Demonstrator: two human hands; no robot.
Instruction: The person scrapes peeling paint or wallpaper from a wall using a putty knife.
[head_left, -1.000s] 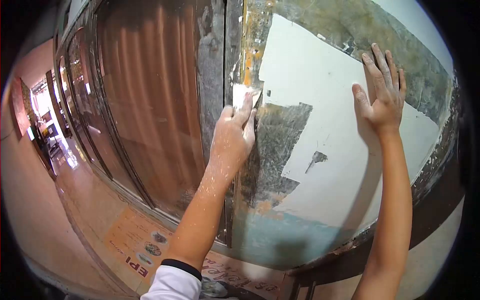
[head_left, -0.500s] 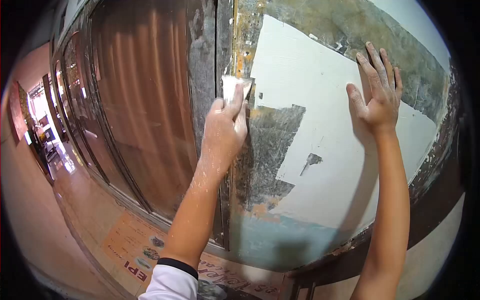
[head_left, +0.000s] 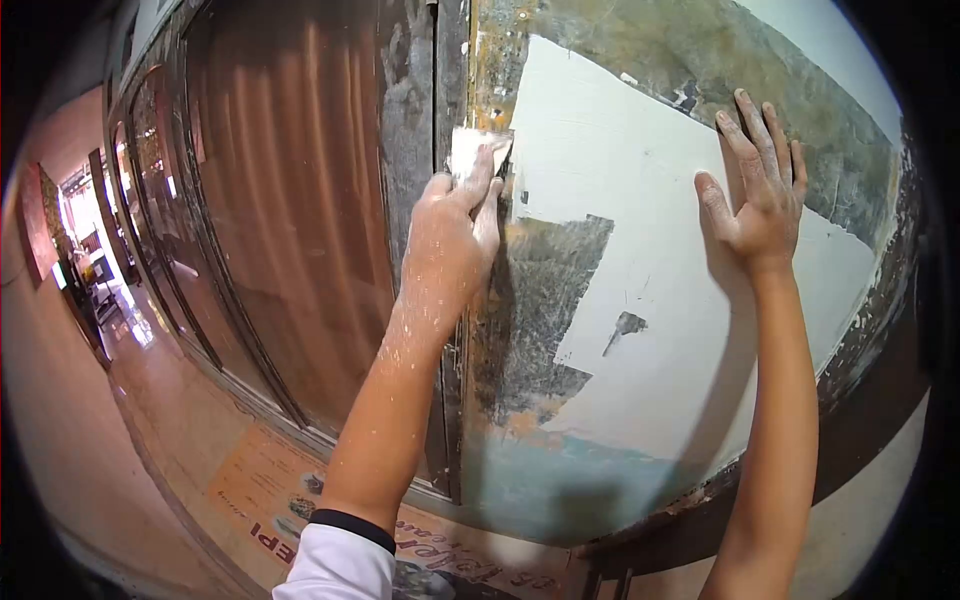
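My left hand (head_left: 452,225) is closed around a putty knife (head_left: 478,152), its white-coated blade up and the index finger lying along it. The handle is hidden in my palm. The blade is at the wall's left edge, beside the dark wooden frame (head_left: 408,130). White specks dot my left forearm. My right hand (head_left: 765,205) rests on the wall with its fingers spread, holding nothing. Between the hands lies a large patch of white filler (head_left: 640,210) with ragged edges. Bare grey wall (head_left: 540,290) shows on its left, and a small gouge (head_left: 627,325) lower down.
Left of the wall is a glass panel (head_left: 290,180) with a brown curtain behind it. Printed orange sheeting (head_left: 270,490) covers part of the floor below. A passage (head_left: 130,320) runs back to a bright opening at far left. Pale blue paint (head_left: 560,480) shows low on the wall.
My left hand has moved the putty knife slightly up and to the right along the wall's edge. My right hand has kept its place on the wall.
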